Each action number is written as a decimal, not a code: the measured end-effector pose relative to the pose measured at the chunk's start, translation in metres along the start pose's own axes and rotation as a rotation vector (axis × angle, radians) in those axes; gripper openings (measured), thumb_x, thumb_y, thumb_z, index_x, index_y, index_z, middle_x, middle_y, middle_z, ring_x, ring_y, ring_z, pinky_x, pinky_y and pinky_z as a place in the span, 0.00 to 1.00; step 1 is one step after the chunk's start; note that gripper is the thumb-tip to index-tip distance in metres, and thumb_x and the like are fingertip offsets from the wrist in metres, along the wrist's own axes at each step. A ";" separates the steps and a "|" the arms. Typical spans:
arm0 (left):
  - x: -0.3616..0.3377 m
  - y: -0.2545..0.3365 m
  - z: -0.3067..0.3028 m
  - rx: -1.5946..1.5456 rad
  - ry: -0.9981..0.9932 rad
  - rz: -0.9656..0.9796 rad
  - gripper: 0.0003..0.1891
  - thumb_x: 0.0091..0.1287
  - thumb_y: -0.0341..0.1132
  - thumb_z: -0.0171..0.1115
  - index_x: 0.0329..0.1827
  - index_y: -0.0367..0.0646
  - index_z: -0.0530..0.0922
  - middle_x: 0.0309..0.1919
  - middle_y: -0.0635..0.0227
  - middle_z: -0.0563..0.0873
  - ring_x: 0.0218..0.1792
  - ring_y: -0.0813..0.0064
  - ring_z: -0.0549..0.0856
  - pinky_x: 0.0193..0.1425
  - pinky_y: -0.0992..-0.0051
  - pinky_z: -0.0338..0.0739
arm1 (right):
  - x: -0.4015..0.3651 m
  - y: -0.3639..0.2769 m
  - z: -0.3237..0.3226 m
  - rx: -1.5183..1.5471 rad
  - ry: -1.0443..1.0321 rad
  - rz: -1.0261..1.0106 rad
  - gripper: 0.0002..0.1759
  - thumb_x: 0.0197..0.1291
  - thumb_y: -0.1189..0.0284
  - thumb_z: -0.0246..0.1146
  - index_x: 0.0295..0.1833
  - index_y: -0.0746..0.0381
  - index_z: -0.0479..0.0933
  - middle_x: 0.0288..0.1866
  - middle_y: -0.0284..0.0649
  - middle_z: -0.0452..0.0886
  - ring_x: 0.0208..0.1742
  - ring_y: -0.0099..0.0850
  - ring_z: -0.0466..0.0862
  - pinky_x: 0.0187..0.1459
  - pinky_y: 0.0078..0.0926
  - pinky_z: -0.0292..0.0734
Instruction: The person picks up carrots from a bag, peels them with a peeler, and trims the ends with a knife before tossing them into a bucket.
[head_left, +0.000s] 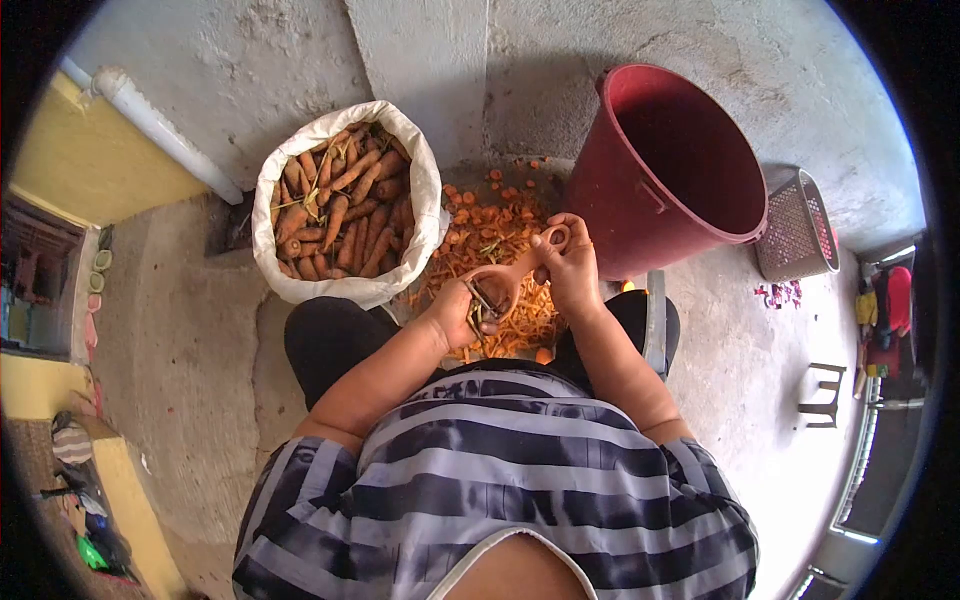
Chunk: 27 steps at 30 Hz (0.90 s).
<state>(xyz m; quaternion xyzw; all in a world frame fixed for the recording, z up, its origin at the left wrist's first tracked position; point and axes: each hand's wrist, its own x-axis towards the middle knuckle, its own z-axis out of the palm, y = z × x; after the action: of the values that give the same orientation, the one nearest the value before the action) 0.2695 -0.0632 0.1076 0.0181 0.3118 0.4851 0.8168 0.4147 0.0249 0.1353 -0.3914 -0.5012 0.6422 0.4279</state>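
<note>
A pinkish-orange peeler (522,266) is held between my two hands over a heap of peelings. My right hand (572,262) is closed around its handle, near the looped end. At the wide blade end, my left hand (455,318) has its fingers closed against the peeler's head. Thin dark green-brown strands, like stems or peel, show at the left fingers; whether anything else is in that palm is hidden. Orange peelings and carrot slices (490,225) cover the floor below and beyond the hands.
An open white sack (425,195) full of unpeeled carrots (345,215) stands at the left. To the right is a large dark red bin (620,180), with a perforated basket (785,235) beside it. A rough concrete wall (540,60) rises behind them.
</note>
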 end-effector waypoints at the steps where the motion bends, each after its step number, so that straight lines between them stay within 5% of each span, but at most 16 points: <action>1: 0.006 0.000 -0.012 -0.035 -0.083 -0.057 0.15 0.65 0.44 0.43 0.37 0.44 0.74 0.23 0.69 0.77 0.17 0.79 0.71 0.16 0.82 0.60 | 0.006 0.005 -0.005 0.029 0.015 0.027 0.18 0.55 0.73 0.63 0.47 0.62 0.63 0.32 0.37 0.71 0.24 0.22 0.74 0.17 0.19 0.70; 4: 0.005 0.001 -0.024 -0.044 -0.207 -0.119 0.17 0.64 0.46 0.46 0.43 0.42 0.72 0.23 0.66 0.74 0.16 0.80 0.67 0.18 0.82 0.60 | 0.041 0.035 -0.051 -0.017 0.246 0.031 0.18 0.54 0.74 0.64 0.46 0.62 0.64 0.33 0.36 0.71 0.29 0.24 0.75 0.22 0.19 0.70; 5: 0.003 -0.001 -0.025 -0.032 -0.227 -0.122 0.18 0.64 0.47 0.47 0.46 0.41 0.70 0.23 0.65 0.74 0.16 0.80 0.66 0.18 0.83 0.60 | 0.064 0.075 -0.090 -0.458 0.312 -0.145 0.18 0.54 0.74 0.64 0.47 0.63 0.64 0.34 0.37 0.71 0.32 0.24 0.74 0.28 0.18 0.71; 7: 0.001 0.005 -0.022 -0.036 -0.213 -0.071 0.20 0.62 0.45 0.48 0.52 0.41 0.68 0.26 0.65 0.74 0.17 0.79 0.67 0.19 0.83 0.61 | 0.062 0.072 -0.099 -0.670 0.520 -0.235 0.18 0.52 0.76 0.64 0.45 0.61 0.64 0.31 0.35 0.71 0.22 0.21 0.71 0.17 0.18 0.66; 10: 0.003 0.010 -0.029 -0.057 -0.230 -0.037 0.21 0.61 0.43 0.50 0.55 0.42 0.66 0.29 0.64 0.75 0.18 0.78 0.69 0.19 0.81 0.63 | 0.046 0.036 -0.066 -0.299 0.475 -0.226 0.17 0.54 0.76 0.63 0.46 0.63 0.63 0.34 0.37 0.71 0.33 0.23 0.72 0.33 0.18 0.71; 11: 0.004 0.010 -0.026 -0.071 -0.182 -0.046 0.17 0.61 0.42 0.49 0.50 0.43 0.69 0.27 0.66 0.75 0.18 0.77 0.69 0.19 0.80 0.62 | 0.044 0.033 -0.055 -0.215 0.407 -0.304 0.17 0.54 0.75 0.63 0.46 0.62 0.63 0.33 0.36 0.70 0.29 0.22 0.73 0.27 0.18 0.71; 13: 0.003 0.008 -0.016 -0.097 -0.082 -0.069 0.12 0.62 0.42 0.49 0.39 0.45 0.74 0.23 0.69 0.75 0.18 0.77 0.69 0.18 0.80 0.61 | 0.024 0.008 -0.024 -0.020 0.208 -0.152 0.16 0.55 0.75 0.62 0.46 0.60 0.63 0.33 0.34 0.70 0.25 0.20 0.72 0.19 0.18 0.69; 17: 0.005 0.003 -0.012 -0.029 -0.173 0.031 0.12 0.64 0.42 0.46 0.38 0.46 0.75 0.23 0.69 0.76 0.19 0.75 0.71 0.19 0.79 0.63 | 0.008 0.017 0.002 0.232 -0.117 0.005 0.17 0.57 0.74 0.61 0.47 0.58 0.61 0.32 0.34 0.71 0.22 0.20 0.72 0.16 0.15 0.66; 18: 0.012 0.002 -0.027 -0.049 -0.358 -0.014 0.13 0.64 0.43 0.46 0.40 0.44 0.74 0.24 0.67 0.76 0.19 0.75 0.71 0.20 0.79 0.64 | 0.010 0.017 0.000 0.206 -0.081 0.049 0.17 0.56 0.74 0.61 0.47 0.59 0.62 0.33 0.34 0.71 0.23 0.20 0.72 0.17 0.15 0.67; 21: 0.009 -0.001 -0.032 -0.113 -0.257 -0.105 0.18 0.64 0.46 0.46 0.49 0.42 0.70 0.28 0.63 0.74 0.20 0.77 0.69 0.20 0.82 0.65 | 0.039 0.037 -0.040 0.158 0.179 0.035 0.16 0.53 0.74 0.64 0.45 0.60 0.65 0.34 0.35 0.72 0.30 0.25 0.75 0.22 0.18 0.71; 22: 0.007 0.001 -0.034 -0.121 -0.284 -0.114 0.18 0.65 0.45 0.46 0.51 0.43 0.69 0.29 0.63 0.73 0.22 0.77 0.69 0.21 0.82 0.65 | 0.055 0.053 -0.061 -0.284 0.339 -0.198 0.17 0.53 0.76 0.63 0.45 0.61 0.64 0.34 0.36 0.72 0.30 0.25 0.74 0.21 0.20 0.71; 23: 0.004 0.002 -0.032 -0.131 -0.247 -0.100 0.18 0.65 0.45 0.46 0.51 0.43 0.69 0.29 0.63 0.73 0.23 0.76 0.69 0.21 0.82 0.65 | 0.059 0.055 -0.077 -0.322 0.435 -0.234 0.17 0.53 0.78 0.63 0.46 0.61 0.63 0.34 0.36 0.72 0.29 0.24 0.73 0.21 0.19 0.71; 25: -0.001 0.004 -0.027 -0.153 -0.174 -0.072 0.17 0.65 0.44 0.45 0.51 0.44 0.69 0.30 0.63 0.73 0.25 0.76 0.70 0.21 0.81 0.66 | 0.053 0.040 -0.080 -0.137 0.492 -0.064 0.18 0.53 0.77 0.63 0.46 0.61 0.63 0.33 0.36 0.71 0.29 0.24 0.74 0.21 0.18 0.70; 27: 0.008 0.003 -0.034 -0.182 -0.205 -0.103 0.16 0.66 0.44 0.45 0.51 0.45 0.69 0.33 0.64 0.74 0.28 0.73 0.71 0.21 0.79 0.67 | 0.044 0.037 -0.061 0.053 0.317 -0.129 0.14 0.56 0.77 0.59 0.46 0.59 0.63 0.31 0.33 0.70 0.21 0.20 0.71 0.15 0.15 0.65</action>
<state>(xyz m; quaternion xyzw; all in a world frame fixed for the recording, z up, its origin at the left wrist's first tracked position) 0.2520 -0.0646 0.0769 -0.0226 0.1821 0.4645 0.8663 0.4517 0.0800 0.0847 -0.4433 -0.4342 0.5568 0.5522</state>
